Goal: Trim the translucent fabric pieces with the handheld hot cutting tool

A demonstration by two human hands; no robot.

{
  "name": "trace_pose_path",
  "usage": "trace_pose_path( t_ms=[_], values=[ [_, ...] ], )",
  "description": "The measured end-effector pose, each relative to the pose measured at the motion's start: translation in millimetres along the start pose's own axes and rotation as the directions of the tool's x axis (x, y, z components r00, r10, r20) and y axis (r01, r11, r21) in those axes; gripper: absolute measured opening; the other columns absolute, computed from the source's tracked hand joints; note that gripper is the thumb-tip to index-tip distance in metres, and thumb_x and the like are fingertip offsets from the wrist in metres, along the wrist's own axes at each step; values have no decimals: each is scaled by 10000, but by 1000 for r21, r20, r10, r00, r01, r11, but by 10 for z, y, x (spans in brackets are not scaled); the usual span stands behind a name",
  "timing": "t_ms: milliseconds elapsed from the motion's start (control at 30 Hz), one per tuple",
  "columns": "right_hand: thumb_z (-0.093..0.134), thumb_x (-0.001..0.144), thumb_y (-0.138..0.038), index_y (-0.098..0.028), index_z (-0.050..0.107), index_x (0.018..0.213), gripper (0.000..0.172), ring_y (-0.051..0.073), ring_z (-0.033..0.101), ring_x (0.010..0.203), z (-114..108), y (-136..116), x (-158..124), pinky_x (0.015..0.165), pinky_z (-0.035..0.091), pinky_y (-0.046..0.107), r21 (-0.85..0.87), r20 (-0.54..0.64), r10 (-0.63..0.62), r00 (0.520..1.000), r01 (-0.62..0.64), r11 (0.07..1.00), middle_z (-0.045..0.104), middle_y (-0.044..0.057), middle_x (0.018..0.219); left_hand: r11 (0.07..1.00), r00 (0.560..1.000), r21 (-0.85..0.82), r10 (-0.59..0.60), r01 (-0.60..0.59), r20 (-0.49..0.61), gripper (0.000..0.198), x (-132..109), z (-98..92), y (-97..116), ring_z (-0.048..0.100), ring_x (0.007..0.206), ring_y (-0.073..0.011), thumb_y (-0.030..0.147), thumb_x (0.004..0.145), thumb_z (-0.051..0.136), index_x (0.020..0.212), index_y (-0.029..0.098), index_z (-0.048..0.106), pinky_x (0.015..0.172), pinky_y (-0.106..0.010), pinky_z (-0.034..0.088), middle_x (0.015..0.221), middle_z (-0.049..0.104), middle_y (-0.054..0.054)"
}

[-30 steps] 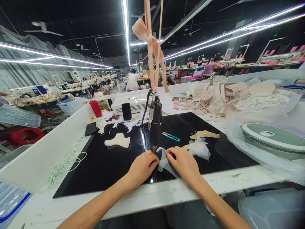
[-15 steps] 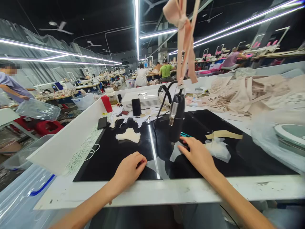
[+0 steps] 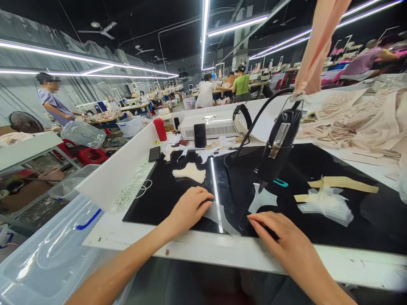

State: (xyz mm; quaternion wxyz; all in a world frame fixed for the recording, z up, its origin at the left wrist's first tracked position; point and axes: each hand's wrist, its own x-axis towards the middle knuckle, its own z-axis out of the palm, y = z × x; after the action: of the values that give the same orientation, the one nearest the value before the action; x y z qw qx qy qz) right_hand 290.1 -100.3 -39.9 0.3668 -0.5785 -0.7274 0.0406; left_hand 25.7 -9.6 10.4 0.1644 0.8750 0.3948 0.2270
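At the upper left end of a translucent fabric piece [image 3: 224, 220], my left hand [image 3: 192, 205] is closed, thumb and fingertips on it. My right hand [image 3: 281, 233] is low over the black mat [image 3: 152, 199], thumb and forefinger brought together; anything between them is too small to make out. Just beyond those fingertips lies a second translucent piece [image 3: 262, 201]. A black-wrapped hand tool [image 3: 280, 142] hangs tilted from a pink fabric strip [image 3: 319, 46], its pointed tip at that second piece. A small teal item [image 3: 281, 183] lies beside the tool.
Sheer scraps [image 3: 330, 205] and a tan strip [image 3: 346, 184] lie on the right; a cream piece [image 3: 190, 173] is on the left. Behind are a phone [image 3: 200, 135] and a white vented box [image 3: 210, 126]. Beige fabric [image 3: 365, 114] is heaped at right. Co-workers are beyond.
My right hand has drawn back toward the table's front edge, away from the tool. The tool now leans instead of hanging nearly upright. The whole view has turned left.
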Motion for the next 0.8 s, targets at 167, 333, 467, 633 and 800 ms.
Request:
trace_pose_path(
  t_ms=[167,333,467,633,800],
  values=[
    [455,1009,-420,-279,692,996,277,203,684,870,50,-105,13,783,556,342,29,4,-36,999,36,999,733,24,965,996,994,-93,18,-7,111,108,186,137,40,585,1023,-204,246,929,634,996,229,716,945,-333,434,1065,678,-26],
    [470,1001,-400,-270,682,1037,251,219,692,888,134,-186,47,784,568,356,41,-11,-17,1000,17,999,742,35,984,988,991,-153,1,19,133,90,183,102,39,584,928,-178,203,917,608,859,214,677,863,-297,428,942,670,-4],
    [489,990,-384,-244,652,1151,269,237,696,954,238,-253,91,836,567,378,63,-25,-10,1000,12,998,746,61,1060,970,990,-225,-62,90,130,112,124,50,56,582,834,-157,248,939,560,898,212,657,759,-274,418,885,668,13],
    [503,979,-352,-242,637,1200,280,249,691,984,307,-286,139,864,558,414,106,57,42,997,-48,993,740,69,1077,919,980,-350,-137,180,144,119,93,38,22,585,759,-140,290,902,593,880,194,661,669,-242,415,826,660,14],
    [494,972,-307,-264,644,1168,251,251,677,1029,344,-235,169,907,546,424,112,62,53,997,-59,992,712,68,1114,850,969,-466,-192,244,157,156,103,45,-20,613,795,-142,306,855,658,944,181,684,707,-238,456,882,687,-12]
  ],
)
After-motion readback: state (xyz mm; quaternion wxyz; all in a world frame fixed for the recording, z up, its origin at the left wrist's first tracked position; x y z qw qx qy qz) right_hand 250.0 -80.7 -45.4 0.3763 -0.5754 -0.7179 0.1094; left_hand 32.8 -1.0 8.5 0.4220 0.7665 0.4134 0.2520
